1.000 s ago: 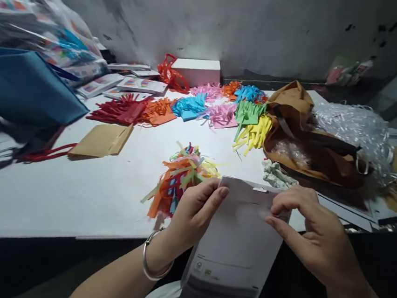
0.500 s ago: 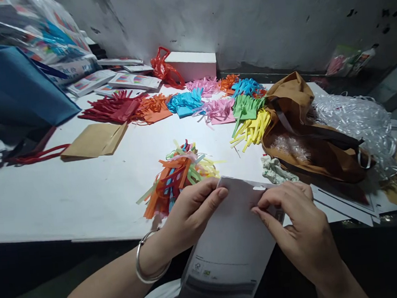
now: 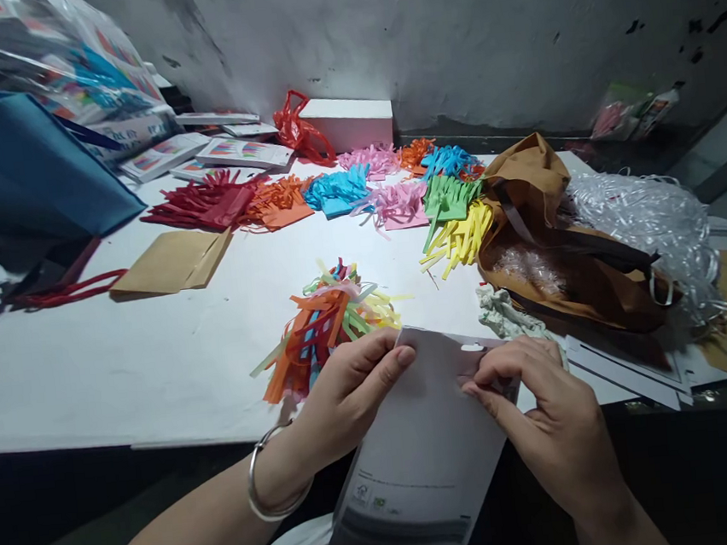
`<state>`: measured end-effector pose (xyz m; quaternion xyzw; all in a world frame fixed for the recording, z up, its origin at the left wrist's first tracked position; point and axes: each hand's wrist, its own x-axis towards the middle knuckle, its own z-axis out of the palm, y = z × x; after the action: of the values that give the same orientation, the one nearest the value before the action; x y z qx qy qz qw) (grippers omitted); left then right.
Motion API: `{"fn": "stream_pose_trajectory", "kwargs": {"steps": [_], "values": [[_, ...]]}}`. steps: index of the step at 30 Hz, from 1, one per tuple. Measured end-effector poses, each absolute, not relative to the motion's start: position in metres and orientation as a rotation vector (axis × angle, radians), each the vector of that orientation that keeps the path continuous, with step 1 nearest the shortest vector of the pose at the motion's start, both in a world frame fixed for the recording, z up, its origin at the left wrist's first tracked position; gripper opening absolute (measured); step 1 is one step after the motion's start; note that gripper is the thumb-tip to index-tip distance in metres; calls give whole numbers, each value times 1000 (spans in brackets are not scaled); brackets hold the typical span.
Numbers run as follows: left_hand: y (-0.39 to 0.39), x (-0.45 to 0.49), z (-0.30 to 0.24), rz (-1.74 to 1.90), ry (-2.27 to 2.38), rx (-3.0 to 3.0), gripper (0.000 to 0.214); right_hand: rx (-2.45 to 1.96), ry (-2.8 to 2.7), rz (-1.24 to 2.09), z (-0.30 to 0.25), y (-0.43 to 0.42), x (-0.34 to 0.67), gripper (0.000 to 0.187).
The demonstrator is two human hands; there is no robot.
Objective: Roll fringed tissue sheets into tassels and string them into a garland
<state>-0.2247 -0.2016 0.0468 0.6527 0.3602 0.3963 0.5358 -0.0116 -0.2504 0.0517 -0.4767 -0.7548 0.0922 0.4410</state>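
Observation:
I hold a flat white packet (image 3: 419, 447) with a hang hole at its top edge, over the near edge of the white table (image 3: 121, 364). My left hand (image 3: 349, 389), with a silver bangle on the wrist, grips the packet's top left corner. My right hand (image 3: 544, 414) pinches the top edge near the hang hole. Just beyond my left hand lies a mixed pile of coloured paper strips (image 3: 326, 323).
Fringed paper bundles in red (image 3: 209, 203), orange, blue, pink, green and yellow (image 3: 460, 242) lie across the table's middle. A brown bag (image 3: 560, 245) and clear plastic shreds (image 3: 648, 228) are at right. A blue bag (image 3: 25, 168), a brown envelope (image 3: 173, 261) and a white box (image 3: 352, 121) stand further back.
My right hand slid left along the packet's top edge toward the hang hole. The left hand kept its grip. The view shifted slightly.

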Motion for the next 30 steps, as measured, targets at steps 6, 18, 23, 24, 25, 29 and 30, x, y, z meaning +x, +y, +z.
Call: {"fn": "stream_pose_trajectory", "kwargs": {"steps": [6, 18, 23, 24, 25, 29, 30], "values": [[-200, -224, 44, 938, 957, 1532, 36, -1143, -1881, 191, 48, -250, -13, 16], [-191, -227, 34, 981, 1080, 1536, 39, -851, -1798, 337, 42, -265, -2, 27], [-199, -225, 40, 965, 1032, 1592, 37, -1008, -1805, 438, 46, -257, -4, 17], [-200, -225, 41, 961, 1021, 1596, 37, -1035, -1824, 426, 48, -256, -5, 15], [-201, -225, 42, 956, 1014, 1598, 36, -1058, -1845, 408, 50, -254, -5, 14], [-203, -224, 43, 951, 1012, 1609, 37, -1097, -1928, 343, 57, -252, -5, 13], [-204, -224, 43, 950, 1010, 1612, 38, -1096, -1947, 342, 57, -252, -5, 13]]}}
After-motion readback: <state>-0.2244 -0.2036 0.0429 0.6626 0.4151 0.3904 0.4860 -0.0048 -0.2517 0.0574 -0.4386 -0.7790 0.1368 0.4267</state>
